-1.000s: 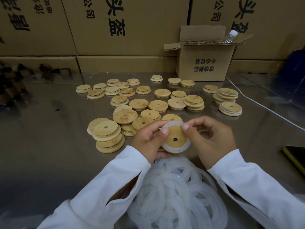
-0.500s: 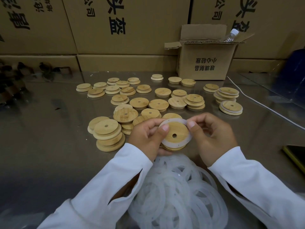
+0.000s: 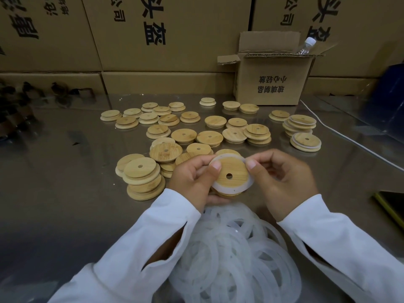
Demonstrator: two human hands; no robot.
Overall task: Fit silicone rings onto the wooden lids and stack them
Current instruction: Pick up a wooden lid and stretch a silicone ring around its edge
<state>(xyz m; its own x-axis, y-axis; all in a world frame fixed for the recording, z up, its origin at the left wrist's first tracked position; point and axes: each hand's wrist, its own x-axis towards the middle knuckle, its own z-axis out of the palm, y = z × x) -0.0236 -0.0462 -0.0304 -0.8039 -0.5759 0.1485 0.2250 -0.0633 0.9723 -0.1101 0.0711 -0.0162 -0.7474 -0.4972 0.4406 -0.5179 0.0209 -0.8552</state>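
Note:
Both hands hold one round wooden lid (image 3: 232, 169) with a centre hole, tilted toward me above the table. A white silicone ring (image 3: 220, 188) lies around its raised inner step. My left hand (image 3: 194, 180) grips the lid's left edge, thumb on the ring at top left. My right hand (image 3: 282, 180) pinches the right edge, thumb pressing the ring there. A heap of loose white silicone rings (image 3: 236, 254) lies between my forearms. Several bare wooden lids (image 3: 166, 152) are scattered and stacked beyond my hands. Ringed lids sit stacked (image 3: 301, 123) at the right.
The shiny table (image 3: 65, 193) carries a small open cardboard box (image 3: 273, 84) with a plastic bottle (image 3: 306, 45) at the back right. Large cartons (image 3: 166, 33) wall the far side. A white cable (image 3: 349, 138) runs along the right, and a dark flat object (image 3: 391, 204) lies at the right edge.
The lid has risen slightly and tilted more toward me, and both thumbs have worked along the ring's upper edge, seating it around the lid.

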